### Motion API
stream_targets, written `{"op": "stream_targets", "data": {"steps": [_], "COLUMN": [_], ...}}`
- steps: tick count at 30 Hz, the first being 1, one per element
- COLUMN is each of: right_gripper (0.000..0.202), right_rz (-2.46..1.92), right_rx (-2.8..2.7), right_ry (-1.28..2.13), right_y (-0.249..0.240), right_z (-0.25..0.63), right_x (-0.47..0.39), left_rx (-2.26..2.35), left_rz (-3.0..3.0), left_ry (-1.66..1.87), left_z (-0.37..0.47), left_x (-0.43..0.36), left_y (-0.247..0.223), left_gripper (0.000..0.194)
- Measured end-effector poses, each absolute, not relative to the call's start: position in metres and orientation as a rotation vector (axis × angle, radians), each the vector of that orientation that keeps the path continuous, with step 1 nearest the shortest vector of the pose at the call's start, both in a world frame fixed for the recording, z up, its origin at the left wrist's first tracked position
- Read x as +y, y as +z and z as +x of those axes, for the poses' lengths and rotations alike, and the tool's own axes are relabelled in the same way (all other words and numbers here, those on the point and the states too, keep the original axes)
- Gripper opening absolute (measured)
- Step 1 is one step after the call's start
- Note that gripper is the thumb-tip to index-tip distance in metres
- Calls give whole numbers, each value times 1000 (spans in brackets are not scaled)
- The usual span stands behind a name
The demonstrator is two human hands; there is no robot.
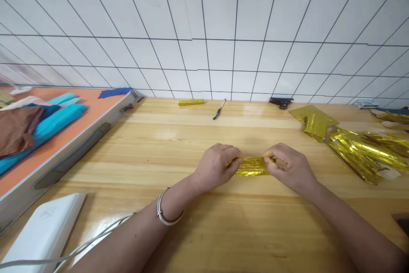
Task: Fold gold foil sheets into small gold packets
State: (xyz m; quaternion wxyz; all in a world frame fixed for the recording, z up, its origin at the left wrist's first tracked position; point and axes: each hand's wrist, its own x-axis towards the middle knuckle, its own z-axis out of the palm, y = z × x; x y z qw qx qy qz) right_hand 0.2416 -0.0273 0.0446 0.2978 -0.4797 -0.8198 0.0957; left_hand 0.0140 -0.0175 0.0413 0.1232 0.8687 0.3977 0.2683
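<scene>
Between my two hands stretches a small piece of shiny gold foil point(252, 166), held low over the wooden table. My left hand point(219, 164) pinches its left end, the thumb lying toward the foil. At the right end, the thumb and fingertips of my right hand point(287, 165) are pinched on the top corner. The foil's ends are partly hidden by my fingers. Further right lie crumpled gold foil sheets point(361, 158), and behind them a folded gold foil piece point(315, 122).
A gold foil strip point(191, 102), a pen point(219, 109) and a black clip point(281, 102) lie near the tiled wall. To the left are an orange board point(92, 113) with coloured cloth or paper, a white power bank-like block point(44, 232) and a white cable point(86, 247).
</scene>
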Motion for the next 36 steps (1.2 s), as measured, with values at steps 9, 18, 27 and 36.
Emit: {"op": "stream_targets", "data": {"steps": [9,18,27,36], "right_gripper": [8,11,20,34], "right_rz": [-1444,-1399,-1323,-1132], "right_rx": [-2164,-2220,-2345,-2314], "right_ry": [330,282,205,37], "right_y": [49,45,45,42], "right_z": [256,262,266,258], "right_x": [-20,-17,-15,-15], "left_rx": [1171,1175,1171,1153], "left_rz": [2446,2456,2432,2507], "left_ry": [728,741,729,678], "left_z": [8,6,5,7], "left_x": [-12,-11,-8,-9], "left_y": [42,40,36,35], "left_gripper": [16,16,14,18]}}
